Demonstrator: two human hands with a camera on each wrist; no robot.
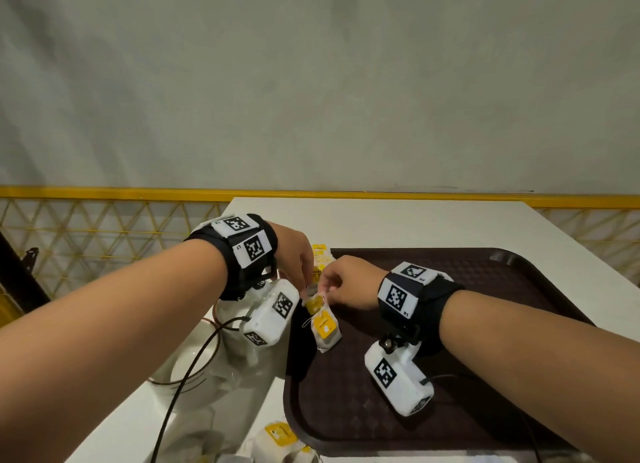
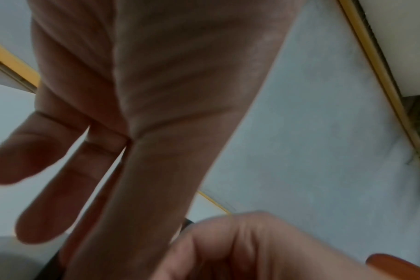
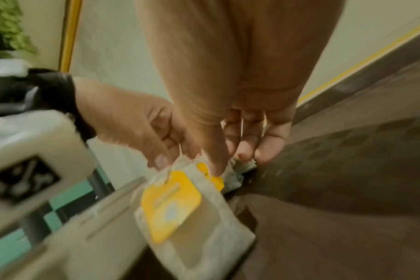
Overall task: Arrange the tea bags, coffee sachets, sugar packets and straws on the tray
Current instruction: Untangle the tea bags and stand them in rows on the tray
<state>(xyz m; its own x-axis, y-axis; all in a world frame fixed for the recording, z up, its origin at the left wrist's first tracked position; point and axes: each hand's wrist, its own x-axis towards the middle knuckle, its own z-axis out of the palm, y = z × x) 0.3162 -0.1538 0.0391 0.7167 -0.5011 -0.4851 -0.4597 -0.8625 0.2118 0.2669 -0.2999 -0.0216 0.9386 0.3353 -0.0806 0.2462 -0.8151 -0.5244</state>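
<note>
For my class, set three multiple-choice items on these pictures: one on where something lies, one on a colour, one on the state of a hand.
1. Where does the tea bag with the plainly visible tag lie?
A. on the tray, near its left edge
B. in the bowl
C. on the floor

2. What colour is its tag?
A. green
B. yellow
C. red

3. What is the right hand doing?
A. lying flat on the table
B. pinching at a tea bag with the left hand close by
C. gripping a cup

Answers: 1 A, the bag rests on the dark tray; 2 B, the tag shows yellow in two views; 3 B, both hands' fingertips meet at a bag.
</note>
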